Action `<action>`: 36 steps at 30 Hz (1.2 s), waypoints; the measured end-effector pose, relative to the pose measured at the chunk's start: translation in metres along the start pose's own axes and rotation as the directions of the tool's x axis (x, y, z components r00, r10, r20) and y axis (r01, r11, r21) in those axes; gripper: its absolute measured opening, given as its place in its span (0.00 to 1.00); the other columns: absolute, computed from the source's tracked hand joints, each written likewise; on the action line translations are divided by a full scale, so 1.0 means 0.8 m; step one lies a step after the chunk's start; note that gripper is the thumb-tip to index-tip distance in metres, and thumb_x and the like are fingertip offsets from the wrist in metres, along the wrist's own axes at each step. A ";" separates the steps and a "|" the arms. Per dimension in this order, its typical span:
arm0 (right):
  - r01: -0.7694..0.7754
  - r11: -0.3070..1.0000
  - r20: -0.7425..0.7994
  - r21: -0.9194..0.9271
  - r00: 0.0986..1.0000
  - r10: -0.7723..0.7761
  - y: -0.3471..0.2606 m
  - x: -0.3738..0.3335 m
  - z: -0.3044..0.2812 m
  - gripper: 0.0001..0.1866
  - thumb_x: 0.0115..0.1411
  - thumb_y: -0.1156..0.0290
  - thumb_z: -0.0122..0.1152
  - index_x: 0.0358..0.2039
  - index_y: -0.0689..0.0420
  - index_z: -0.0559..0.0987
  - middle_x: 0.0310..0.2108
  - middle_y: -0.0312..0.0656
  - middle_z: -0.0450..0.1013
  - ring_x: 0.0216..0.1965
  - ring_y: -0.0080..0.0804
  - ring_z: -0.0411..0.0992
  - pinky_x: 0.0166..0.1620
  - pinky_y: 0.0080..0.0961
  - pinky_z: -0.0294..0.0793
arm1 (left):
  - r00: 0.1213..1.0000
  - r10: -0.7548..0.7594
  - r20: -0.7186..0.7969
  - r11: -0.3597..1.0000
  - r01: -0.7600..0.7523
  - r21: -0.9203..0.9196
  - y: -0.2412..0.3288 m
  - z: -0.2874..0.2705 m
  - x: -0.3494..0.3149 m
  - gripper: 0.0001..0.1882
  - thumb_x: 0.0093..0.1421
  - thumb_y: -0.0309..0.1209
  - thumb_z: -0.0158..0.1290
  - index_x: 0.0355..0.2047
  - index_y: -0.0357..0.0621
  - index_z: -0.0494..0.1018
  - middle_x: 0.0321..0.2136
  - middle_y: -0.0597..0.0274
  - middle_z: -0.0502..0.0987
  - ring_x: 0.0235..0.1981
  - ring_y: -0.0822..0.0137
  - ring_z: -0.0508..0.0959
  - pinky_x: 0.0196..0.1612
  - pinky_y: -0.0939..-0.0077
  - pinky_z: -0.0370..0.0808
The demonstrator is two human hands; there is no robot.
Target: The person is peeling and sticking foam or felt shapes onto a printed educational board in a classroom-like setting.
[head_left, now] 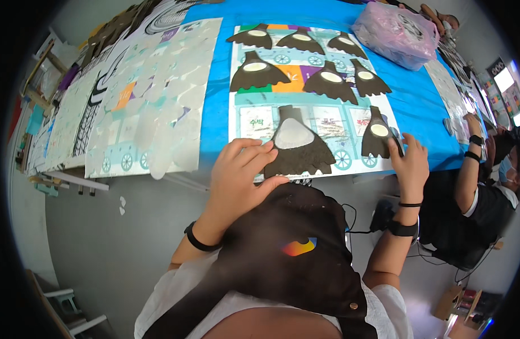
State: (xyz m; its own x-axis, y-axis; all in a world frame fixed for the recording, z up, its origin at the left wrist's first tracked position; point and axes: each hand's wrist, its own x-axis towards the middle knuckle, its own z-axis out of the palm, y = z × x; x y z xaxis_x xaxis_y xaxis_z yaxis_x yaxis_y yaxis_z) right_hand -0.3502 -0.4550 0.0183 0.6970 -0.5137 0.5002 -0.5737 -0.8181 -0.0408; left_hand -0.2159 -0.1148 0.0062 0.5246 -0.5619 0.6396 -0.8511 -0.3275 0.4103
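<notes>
My left hand (243,172) rests at the left edge of a large black skirt-shaped cut-out (302,161) with a pale oval on it. Its thumb and fingers are apart, the fingertips touching the piece. At the table's front edge, my right hand (411,166) is beside a smaller black cut-out (376,144) with a cream oval. Its thumb and fingers close around a dark edge; whether that belongs to the small cut-out is unclear. Several similar black cut-outs (260,73) lie in rows beyond, on a printed sheet (246,161) with teal carts.
A blue cover (214,101) lies over the table. To the left is another sheet (180,147) strewn with pale ovals. A pink plastic bag (395,34) stands at the far right. On the right sits a co-worker (480,186), an arm over the table; another person is farther back.
</notes>
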 end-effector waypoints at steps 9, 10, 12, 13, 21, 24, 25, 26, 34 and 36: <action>0.057 0.990 0.133 0.126 0.988 -0.074 0.021 0.005 0.011 0.29 0.53 0.48 0.72 0.49 0.55 0.79 0.43 0.44 0.77 0.46 0.46 0.74 0.44 0.41 0.75 | 0.998 -0.056 -0.023 0.992 0.053 -0.118 -0.017 0.009 -0.014 0.21 0.50 0.29 0.68 0.45 0.40 0.81 0.45 0.58 0.82 0.48 0.56 0.78 0.51 0.65 0.76; 0.054 0.990 0.142 0.129 0.987 -0.072 0.018 0.009 0.011 0.29 0.53 0.48 0.72 0.47 0.56 0.79 0.40 0.43 0.78 0.45 0.46 0.75 0.44 0.41 0.75 | 0.997 -0.056 -0.050 0.992 0.050 -0.119 -0.016 0.007 -0.015 0.19 0.51 0.28 0.67 0.45 0.39 0.81 0.45 0.57 0.82 0.48 0.56 0.78 0.51 0.65 0.76; 0.079 0.989 0.141 0.125 0.985 -0.096 0.030 0.013 0.019 0.30 0.53 0.46 0.72 0.45 0.58 0.79 0.38 0.48 0.79 0.43 0.48 0.77 0.42 0.42 0.75 | 0.994 -0.017 -0.107 0.997 0.008 -0.081 -0.015 0.007 -0.020 0.17 0.52 0.26 0.66 0.43 0.38 0.81 0.44 0.57 0.82 0.48 0.55 0.79 0.51 0.64 0.76; 0.061 0.995 0.193 0.084 0.978 -0.077 0.038 0.015 0.022 0.31 0.54 0.45 0.71 0.44 0.61 0.78 0.38 0.54 0.79 0.41 0.53 0.77 0.41 0.44 0.76 | 0.991 0.024 -0.131 0.999 -0.029 -0.039 -0.016 0.010 -0.021 0.16 0.52 0.25 0.66 0.42 0.37 0.81 0.44 0.56 0.82 0.48 0.55 0.79 0.51 0.64 0.76; -0.031 0.774 0.066 0.633 0.998 -0.014 0.015 0.011 -0.004 0.23 0.73 0.60 0.53 0.57 0.67 0.73 0.42 0.46 0.79 0.41 0.35 0.78 0.45 0.31 0.75 | 0.873 0.088 -0.480 0.967 0.041 0.251 -0.023 -0.055 -0.061 0.18 0.46 0.23 0.70 0.40 0.40 0.80 0.41 0.58 0.82 0.41 0.57 0.79 0.45 0.66 0.75; -0.197 0.182 0.175 0.963 0.976 0.131 -0.066 -0.003 -0.035 0.24 0.74 0.61 0.49 0.62 0.66 0.70 0.47 0.39 0.74 0.44 0.25 0.72 0.46 0.24 0.71 | 0.855 0.104 -0.507 0.919 0.112 0.378 -0.049 -0.095 -0.088 0.20 0.44 0.25 0.72 0.39 0.41 0.80 0.38 0.59 0.82 0.39 0.56 0.78 0.44 0.66 0.74; -0.274 0.135 0.269 0.952 0.962 0.050 -0.047 -0.006 -0.009 0.26 0.74 0.60 0.49 0.65 0.65 0.67 0.48 0.37 0.70 0.42 0.22 0.69 0.43 0.21 0.67 | 0.875 0.061 -0.480 0.890 0.170 0.422 -0.055 -0.109 -0.094 0.20 0.44 0.25 0.72 0.39 0.41 0.80 0.38 0.60 0.82 0.39 0.56 0.78 0.44 0.65 0.73; -0.322 0.104 0.329 0.941 0.942 -0.060 -0.062 -0.009 -0.002 0.26 0.73 0.60 0.51 0.63 0.65 0.68 0.46 0.36 0.71 0.39 0.19 0.67 0.38 0.18 0.65 | 0.892 0.014 -0.452 0.851 0.226 0.474 -0.061 -0.120 -0.100 0.20 0.44 0.26 0.72 0.39 0.41 0.80 0.37 0.60 0.81 0.38 0.56 0.78 0.44 0.65 0.73; 0.218 0.714 0.073 0.665 0.933 -0.353 -0.169 -0.033 0.004 0.16 0.69 0.61 0.54 0.43 0.62 0.79 0.24 0.48 0.71 0.28 0.41 0.67 0.43 0.34 0.63 | 0.955 0.055 -0.290 0.820 0.123 0.559 -0.100 -0.155 -0.125 0.12 0.50 0.22 0.65 0.36 0.40 0.79 0.37 0.58 0.80 0.38 0.55 0.78 0.42 0.65 0.72; 0.350 0.803 -0.044 0.482 0.925 -0.377 -0.174 -0.038 0.005 0.15 0.69 0.58 0.54 0.41 0.58 0.79 0.24 0.46 0.72 0.29 0.41 0.69 0.50 0.38 0.60 | 0.947 0.045 -0.317 0.830 0.141 0.539 -0.099 -0.156 -0.119 0.11 0.51 0.21 0.64 0.36 0.39 0.78 0.37 0.57 0.80 0.38 0.55 0.78 0.42 0.66 0.72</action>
State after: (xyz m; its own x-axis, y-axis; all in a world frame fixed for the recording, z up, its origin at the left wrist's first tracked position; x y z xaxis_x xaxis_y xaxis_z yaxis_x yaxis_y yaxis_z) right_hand -0.2897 -0.3263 0.0055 0.8422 -0.1552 0.5164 -0.0089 -0.9615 -0.2745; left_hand -0.1961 0.0591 -0.0062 0.4652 -0.3064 0.8305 -0.6443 -0.7605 0.0803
